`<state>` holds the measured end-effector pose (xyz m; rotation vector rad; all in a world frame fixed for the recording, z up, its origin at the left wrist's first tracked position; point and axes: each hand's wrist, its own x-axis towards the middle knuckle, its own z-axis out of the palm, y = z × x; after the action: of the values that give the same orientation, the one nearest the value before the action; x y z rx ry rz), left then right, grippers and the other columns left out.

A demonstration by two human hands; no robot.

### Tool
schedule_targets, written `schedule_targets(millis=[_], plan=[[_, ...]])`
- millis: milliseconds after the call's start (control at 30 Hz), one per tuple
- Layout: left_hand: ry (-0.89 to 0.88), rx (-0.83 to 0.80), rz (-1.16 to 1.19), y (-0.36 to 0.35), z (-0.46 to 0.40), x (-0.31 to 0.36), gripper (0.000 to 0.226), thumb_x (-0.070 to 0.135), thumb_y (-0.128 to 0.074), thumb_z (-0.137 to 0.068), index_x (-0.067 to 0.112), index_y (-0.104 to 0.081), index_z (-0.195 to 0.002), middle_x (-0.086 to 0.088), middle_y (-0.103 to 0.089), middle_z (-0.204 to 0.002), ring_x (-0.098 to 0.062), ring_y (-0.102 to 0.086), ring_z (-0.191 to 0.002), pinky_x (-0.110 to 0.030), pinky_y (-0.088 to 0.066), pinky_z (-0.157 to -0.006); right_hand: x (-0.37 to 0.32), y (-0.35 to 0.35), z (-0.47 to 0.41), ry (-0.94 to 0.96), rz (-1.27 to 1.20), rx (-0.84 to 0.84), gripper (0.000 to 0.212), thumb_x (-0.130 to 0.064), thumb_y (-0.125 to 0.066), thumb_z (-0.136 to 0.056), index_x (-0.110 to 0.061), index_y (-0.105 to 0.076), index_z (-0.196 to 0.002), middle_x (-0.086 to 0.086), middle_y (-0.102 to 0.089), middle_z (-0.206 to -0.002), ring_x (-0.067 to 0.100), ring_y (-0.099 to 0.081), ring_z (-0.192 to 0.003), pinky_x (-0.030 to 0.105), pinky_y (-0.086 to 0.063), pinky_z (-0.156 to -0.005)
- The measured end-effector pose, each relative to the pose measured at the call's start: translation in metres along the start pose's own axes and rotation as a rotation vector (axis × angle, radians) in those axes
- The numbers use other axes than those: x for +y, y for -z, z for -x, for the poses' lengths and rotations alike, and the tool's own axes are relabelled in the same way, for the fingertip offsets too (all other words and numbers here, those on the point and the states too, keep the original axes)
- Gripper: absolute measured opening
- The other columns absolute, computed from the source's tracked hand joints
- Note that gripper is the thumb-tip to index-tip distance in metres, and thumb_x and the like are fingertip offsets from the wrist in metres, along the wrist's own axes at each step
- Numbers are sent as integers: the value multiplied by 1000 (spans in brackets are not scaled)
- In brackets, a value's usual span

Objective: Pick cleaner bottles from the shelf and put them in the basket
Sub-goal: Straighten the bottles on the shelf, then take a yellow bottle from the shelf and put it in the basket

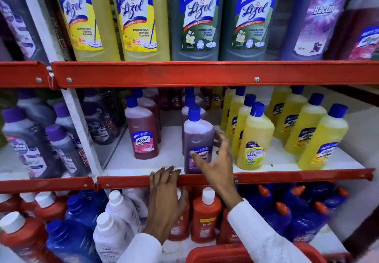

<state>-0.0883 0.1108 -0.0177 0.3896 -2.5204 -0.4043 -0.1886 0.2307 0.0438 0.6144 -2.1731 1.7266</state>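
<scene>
The right hand (215, 160) is spread wide, thumb across the front label and fingers curled round the right side of a purple-brown plastic cleaner bottle with a blue cap (198, 139); whether it has closed firmly on the bottle cannot be told, and the bottle stands upright at the front of the middle shelf. The left hand (166, 193) is open and holds nothing, its fingertips lying on the red metal front rail of the middle shelf (287, 176), just left of and below the right hand. Both wrists come out of white sleeves (262, 236).

Left of the right hand, apart from it, stands a red-pink Lizol bottle with a blue cap (141, 131). Just right of it stands a yellow Bactin floor cleaner bottle (254, 139), with more yellow bottles behind and further right. Below the left hand, on the lower shelf, are orange-red bottles with white caps (206, 215), white bottles and blue bottles. Beneath the right forearm, at the bottom edge of the view, is the rim of a red plastic basket (209, 252). Above both hands, the top shelf carries large yellow, green and purple cleaner bottles (196, 16).
</scene>
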Motion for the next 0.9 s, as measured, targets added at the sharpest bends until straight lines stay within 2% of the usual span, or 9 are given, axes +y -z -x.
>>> schedule_targets(millis=[67, 133, 200, 267, 400, 600, 700, 800, 900], plan=[[-53, 55, 76, -3, 2, 19, 39, 31, -62, -77, 25, -57, -115, 2, -62, -120, -20, -50, -115, -41, -44, -103, 9, 23, 8, 87, 6, 139, 63, -28, -78, -75, -21, -48, -130, 1, -57, -127, 15, -56, -114, 34, -53, -94], [-122, 73, 149, -9, 1, 43, 31, 30, -60, -80, 26, -58, -110, 3, -63, -112, -17, -53, -108, -34, -48, -97, 20, 47, 8, 97, -13, 327, 50, -25, -71, -72, -21, -52, -118, 2, -58, -115, 20, -57, -104, 45, -53, -87], [-193, 63, 189, -18, -2, 69, 30, 27, -62, -80, 23, -60, -110, 2, -64, -111, -18, -56, -106, -30, -48, -95, 30, 67, -2, 37, -1, 481, 54, -25, -70, -68, -20, -48, -117, 5, -54, -115, 27, -53, -103, 52, -50, -87], [-249, 13, 177, -26, -7, 90, 36, 25, -61, -81, 19, -59, -116, -1, -63, -118, -19, -54, -112, -31, -46, -101, 38, 79, -18, -19, 131, 530, 72, -31, -77, -65, -17, -42, -126, 8, -50, -123, 27, -46, -110, 50, -47, -94], [-219, -118, 90, -43, -16, 114, 52, 26, -58, -81, 14, -50, -131, -6, -57, -132, -22, -47, -124, -32, -37, -113, 53, 90, -52, -176, 274, 340, 103, -45, -87, -59, -8, -34, -138, 16, -51, -135, 37, -49, -125, 52, -47, -100], [-121, -126, 112, -53, -14, 118, 50, 19, -59, -80, 16, -52, -130, -3, -61, -126, -22, -49, -120, -39, -33, -116, 65, 104, -79, -177, 31, 158, 87, -40, -87, -57, -7, -43, -125, 9, -61, -112, 30, -64, -101, 27, -51, -73], [-66, -90, 154, -53, -14, 121, 48, 18, -61, -79, 18, -55, -127, -2, -63, -122, -21, -50, -117, -34, -38, -111, 60, 123, -82, -218, -255, 103, 74, -44, -80, -53, -19, -52, -116, 1, -67, -99, 23, -70, -88, 29, -56, -65], [-12, -61, 183, -56, -12, 124, 47, 15, -64, -77, 20, -59, -123, -3, -65, -119, -23, -53, -116, -37, -44, -107, 50, 149, -86, -167, -499, -138, 37, -35, -74, -56, -33, -67, -92, -5, -72, -79, 12, -70, -72, 30, -57, -61], [19, -36, 196, -58, -11, 126, 47, 14, -66, -75, 21, -61, -120, -3, -66, -116, -24, -55, -113, -37, -48, -102, 36, 169, -84, -108, -534, -362, 32, -32, -72, -57, -26, -69, -88, 0, -69, -78, 14, -67, -73, 32, -56, -64]])
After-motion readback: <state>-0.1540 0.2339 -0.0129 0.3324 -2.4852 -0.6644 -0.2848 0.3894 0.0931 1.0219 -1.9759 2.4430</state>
